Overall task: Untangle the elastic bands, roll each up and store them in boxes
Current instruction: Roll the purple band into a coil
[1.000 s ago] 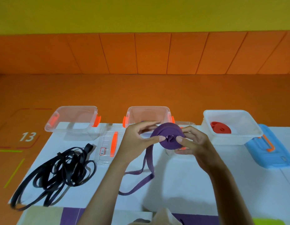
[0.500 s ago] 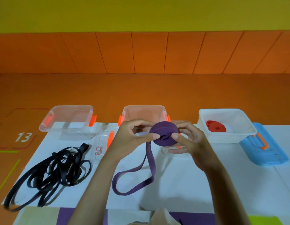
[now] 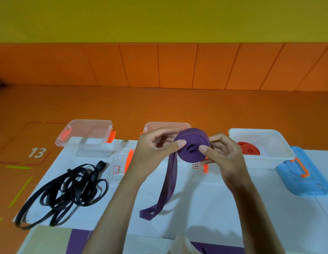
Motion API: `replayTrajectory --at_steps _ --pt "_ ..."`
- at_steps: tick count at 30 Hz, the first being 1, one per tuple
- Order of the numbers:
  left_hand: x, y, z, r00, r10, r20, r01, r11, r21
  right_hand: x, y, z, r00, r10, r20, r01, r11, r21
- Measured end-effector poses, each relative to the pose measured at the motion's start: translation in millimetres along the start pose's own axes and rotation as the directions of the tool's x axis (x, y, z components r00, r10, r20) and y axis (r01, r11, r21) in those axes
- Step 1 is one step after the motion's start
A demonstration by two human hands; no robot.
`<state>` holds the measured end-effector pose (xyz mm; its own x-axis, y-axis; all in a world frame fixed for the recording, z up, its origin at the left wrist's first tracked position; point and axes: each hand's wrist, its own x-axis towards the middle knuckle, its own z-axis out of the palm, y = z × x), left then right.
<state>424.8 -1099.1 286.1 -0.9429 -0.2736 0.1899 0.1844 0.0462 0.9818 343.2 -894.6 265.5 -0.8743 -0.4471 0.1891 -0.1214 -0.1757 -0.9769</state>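
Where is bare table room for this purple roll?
Bare table lies right of the purple band's tail, before the white box and blue lid. Crowded: black band tangle at left, clear boxes and lids along the back.

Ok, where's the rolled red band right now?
In the head view, the red band lies inside the white box at right, beside the blue lid.

black band tangle [image 3: 66, 191] blocks the table's [image 3: 205, 208] left.

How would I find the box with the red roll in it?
On the white table, three open boxes line the far edge. Take the rightmost box, beside the blue lid. It alone is milky white, not clear, and holds a red roll.
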Motion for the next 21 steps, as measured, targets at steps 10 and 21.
replayTrajectory --at_steps 10,21 --pt "9.2 -5.7 -1.7 0.999 -0.005 0.035 0.000 0.992 0.127 8.5 -7.3 -5.2 0.988 0.132 0.075 -0.129 0.991 -0.043" --pt "24.3 -26.0 -4.7 0.998 -0.058 0.035 0.051 0.981 0.189 26.9 4.9 -4.2 0.977 0.202 0.061 -0.191 0.969 -0.160"
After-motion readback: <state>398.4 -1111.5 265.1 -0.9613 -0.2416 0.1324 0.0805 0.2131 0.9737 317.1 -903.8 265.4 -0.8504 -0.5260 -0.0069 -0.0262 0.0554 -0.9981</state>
